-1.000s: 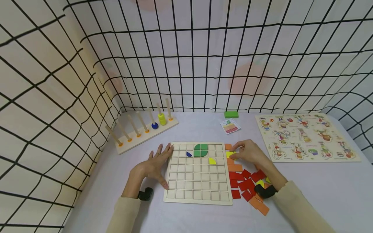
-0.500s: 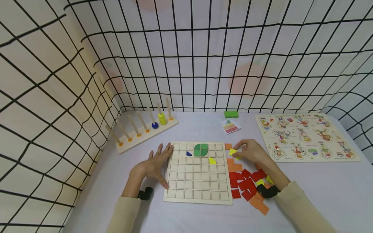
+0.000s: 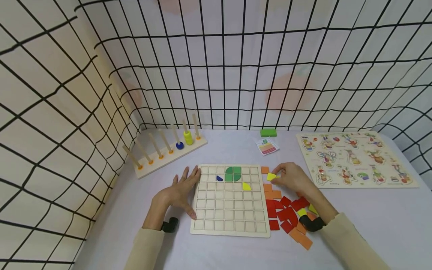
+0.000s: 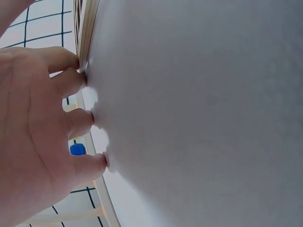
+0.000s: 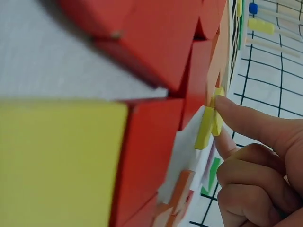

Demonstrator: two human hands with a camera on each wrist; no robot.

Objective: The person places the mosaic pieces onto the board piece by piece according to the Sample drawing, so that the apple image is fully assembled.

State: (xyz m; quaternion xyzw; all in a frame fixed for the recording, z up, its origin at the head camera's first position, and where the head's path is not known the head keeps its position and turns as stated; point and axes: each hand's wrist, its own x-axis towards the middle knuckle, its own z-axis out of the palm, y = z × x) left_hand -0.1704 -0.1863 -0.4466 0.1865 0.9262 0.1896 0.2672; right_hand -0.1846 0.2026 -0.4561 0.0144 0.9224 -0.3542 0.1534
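My left hand [image 3: 178, 192] lies spread along the left edge of the wooden grid board [image 3: 219, 225], thumb and fingertips at its side. In the left wrist view those fingertips touch the white tabletop. Just beyond the board's upper right edge, my right hand [image 3: 291, 175] pinches a yellow tile [image 3: 271, 176] between thumb and index finger. A second yellow tile [image 5: 204, 127] sits close beside it in the right wrist view. On the board are green quarter-circle tiles [image 3: 233, 174], a yellow quarter-circle tile [image 3: 246, 186] and a small blue piece [image 3: 219, 178].
Red tiles [image 3: 287, 215] and orange tiles [image 3: 301, 238] lie loosely right of the board. Behind are a pattern card [image 3: 267, 146], a green block [image 3: 268, 132] and a peg stand [image 3: 158, 161]. A picture puzzle board [image 3: 357, 159] lies right; black netting surrounds the table.
My right hand has drawn slightly right, away from the board's edge, with the yellow tile now tilted up between the fingertips. The left hand has stayed in place.
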